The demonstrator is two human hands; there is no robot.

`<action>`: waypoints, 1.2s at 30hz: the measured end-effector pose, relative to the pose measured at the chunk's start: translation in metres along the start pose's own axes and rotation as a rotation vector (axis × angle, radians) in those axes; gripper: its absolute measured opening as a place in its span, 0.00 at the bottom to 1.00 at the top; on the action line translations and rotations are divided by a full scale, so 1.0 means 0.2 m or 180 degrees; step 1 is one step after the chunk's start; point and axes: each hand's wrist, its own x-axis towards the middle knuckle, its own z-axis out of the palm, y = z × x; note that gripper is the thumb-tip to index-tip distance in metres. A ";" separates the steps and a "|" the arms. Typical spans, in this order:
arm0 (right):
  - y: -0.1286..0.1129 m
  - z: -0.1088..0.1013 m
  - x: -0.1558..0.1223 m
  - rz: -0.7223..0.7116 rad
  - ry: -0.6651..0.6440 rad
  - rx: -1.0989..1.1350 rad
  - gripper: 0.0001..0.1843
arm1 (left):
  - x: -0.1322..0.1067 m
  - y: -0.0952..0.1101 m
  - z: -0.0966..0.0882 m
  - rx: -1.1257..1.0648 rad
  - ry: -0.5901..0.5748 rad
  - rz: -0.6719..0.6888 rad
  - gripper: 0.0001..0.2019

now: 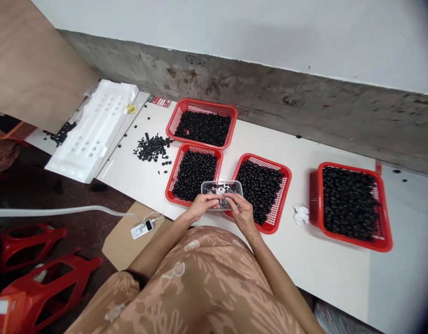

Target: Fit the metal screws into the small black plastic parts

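My left hand [202, 205] and my right hand [242, 211] meet over the near edge of a small clear plastic tub [222, 187] that holds small black parts. The fingers of both hands are pinched together around small black pieces I cannot make out singly. The tub rests across two red baskets [172, 182] [278, 205], both full of small black ring-shaped parts. A third red basket [201, 105] stands behind them and another [384, 232] to the right, both full of the same parts.
A loose pile of black parts [151, 147] lies on the white table [325, 264] left of the baskets. A white foam packing tray [92, 132] lies at far left. A crumpled white scrap [300, 214] sits between baskets. Red stools [43, 273], cardboard [121, 241] and a charger [141, 228] are below.
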 end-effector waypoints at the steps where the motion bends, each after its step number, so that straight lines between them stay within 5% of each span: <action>1: 0.00 0.00 0.00 -0.0019 -0.0010 -0.0042 0.14 | -0.01 0.00 0.00 0.0116 -0.0023 0.0079 0.21; 13: 0.01 0.00 -0.01 -0.1158 -0.0654 -0.1794 0.16 | -0.06 0.01 0.01 0.2090 0.0326 0.1090 0.31; 22: 0.00 0.09 -0.07 -0.1122 -0.0927 -0.1740 0.24 | -0.06 -0.02 -0.03 0.0179 0.0230 0.0511 0.32; 30: 0.05 0.13 -0.03 -0.0785 -0.0363 -0.1202 0.16 | -0.02 -0.09 -0.02 -0.0504 0.0662 0.0215 0.20; 33: 0.12 0.10 0.03 -0.0391 -0.0395 -0.1099 0.17 | 0.00 -0.09 -0.07 -0.0583 0.0856 0.0161 0.19; 36: 0.19 0.08 0.12 0.0262 -0.0415 -0.1793 0.14 | 0.00 -0.07 -0.10 -0.0610 0.0916 0.0165 0.19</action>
